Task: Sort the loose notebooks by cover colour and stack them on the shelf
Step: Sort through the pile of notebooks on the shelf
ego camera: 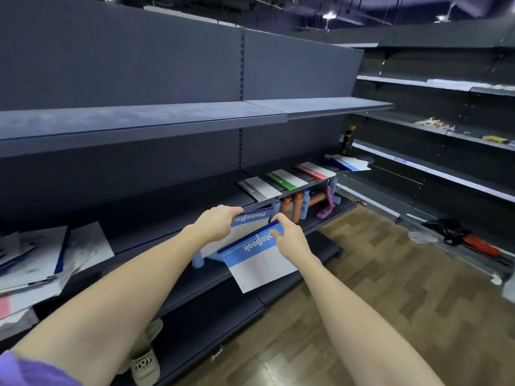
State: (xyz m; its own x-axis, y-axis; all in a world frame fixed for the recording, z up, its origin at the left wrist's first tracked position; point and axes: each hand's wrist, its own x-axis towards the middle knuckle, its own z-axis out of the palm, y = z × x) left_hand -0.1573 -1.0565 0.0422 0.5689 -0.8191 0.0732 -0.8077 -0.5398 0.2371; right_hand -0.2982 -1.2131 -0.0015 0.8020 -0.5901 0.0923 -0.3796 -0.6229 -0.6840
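My left hand (216, 222) pinches the top edge of a blue-banded notebook (252, 218) held in the air in front of the middle shelf (172, 243). My right hand (288, 236) grips a second blue-and-white notebook (259, 260), which hangs lower and nearer to me. Along the shelf to the right lie a black notebook (257, 188), a green one (284, 179), a red one (316, 170) and a blue pile (348, 162). A loose heap of notebooks (41, 263) covers the shelf at the far left.
Coloured bottles (295, 206) stand on the lower shelf under the sorted notebooks. A dark bottle (347, 140) stands at the shelf's far end. An upper shelf (167, 121) juts out overhead. Debris (457, 238) lies on the wooden floor at right. A shoe (146, 360) shows below.
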